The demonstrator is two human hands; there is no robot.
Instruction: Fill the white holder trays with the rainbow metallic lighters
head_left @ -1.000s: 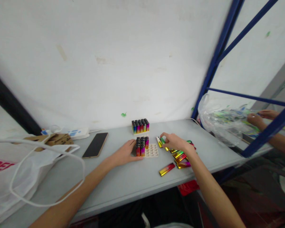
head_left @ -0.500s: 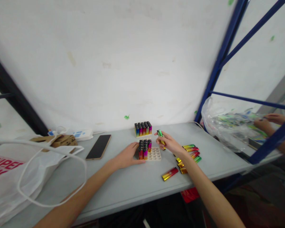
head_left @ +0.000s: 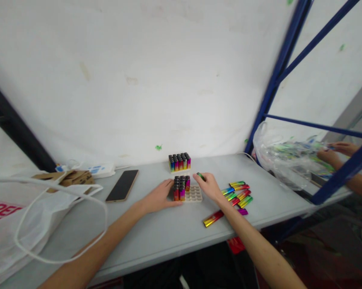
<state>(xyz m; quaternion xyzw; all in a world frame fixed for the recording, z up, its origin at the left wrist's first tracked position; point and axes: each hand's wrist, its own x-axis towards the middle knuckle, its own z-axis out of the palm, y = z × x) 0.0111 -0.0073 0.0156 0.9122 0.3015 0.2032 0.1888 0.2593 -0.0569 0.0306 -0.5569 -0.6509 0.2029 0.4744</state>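
Note:
My left hand (head_left: pixel 158 196) rests flat against the left side of a white tray (head_left: pixel 194 194) that is partly filled with upright rainbow-coloured lighters (head_left: pixel 181 186). My right hand (head_left: pixel 209 186) is closed on a green lighter (head_left: pixel 200 176), held at the tray's far right corner. A pile of loose lighters (head_left: pixel 238 192) lies on the table just right of that hand, and a single one (head_left: pixel 213 218) lies nearer the front edge. A full tray of lighters (head_left: pixel 178 161) stands behind, close to the wall.
A dark phone (head_left: pixel 122 185) lies left of the trays. A white plastic bag (head_left: pixel 24 216) with red lettering and cardboard (head_left: pixel 64 178) sit at far left, a power strip (head_left: pixel 99 168) behind. Blue shelf struts (head_left: pixel 277 76) rise at right; another person's hands (head_left: pixel 333 154) work beside a clear bag (head_left: pixel 285 158).
My right hand picked a green lighter from the loose pile, lifted it, and brought it down to the tray's right side. My left hand stayed at the tray.

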